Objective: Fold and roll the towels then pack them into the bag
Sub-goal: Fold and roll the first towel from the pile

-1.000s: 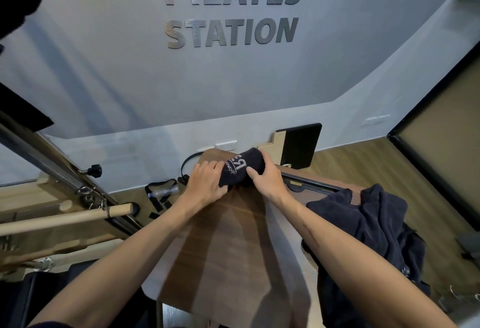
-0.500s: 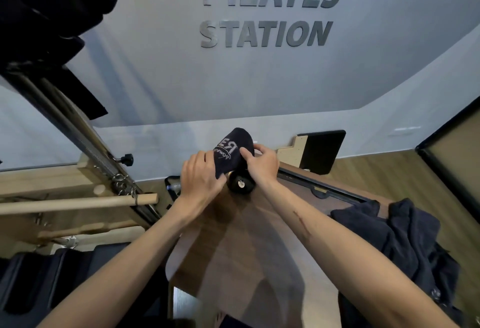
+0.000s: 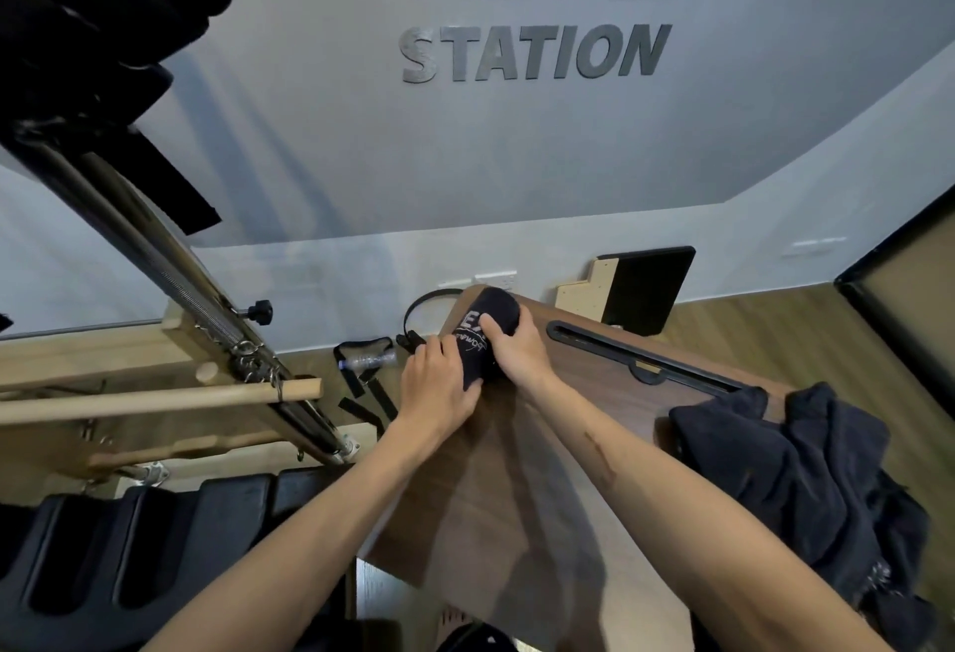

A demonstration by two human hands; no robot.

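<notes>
A dark towel rolled into a short cylinder (image 3: 490, 321), with white lettering on it, lies at the far end of the wooden table (image 3: 568, 444). My left hand (image 3: 439, 382) grips its near end and my right hand (image 3: 514, 349) wraps over its right side. A heap of loose dark towels (image 3: 806, 470) lies on the table's right side. No bag can be made out in view.
A pilates frame with a metal spring bar (image 3: 170, 284) and a wooden dowel (image 3: 170, 395) stands on the left, with black pads (image 3: 129, 548) below. Black straps (image 3: 369, 372) lie on the floor beyond the table. A black board (image 3: 646, 289) leans on the wall.
The rolled towel was lifted and tipped half a second ago; now it lies back down on the table's far end with both hands still round it. The camera has shifted.
</notes>
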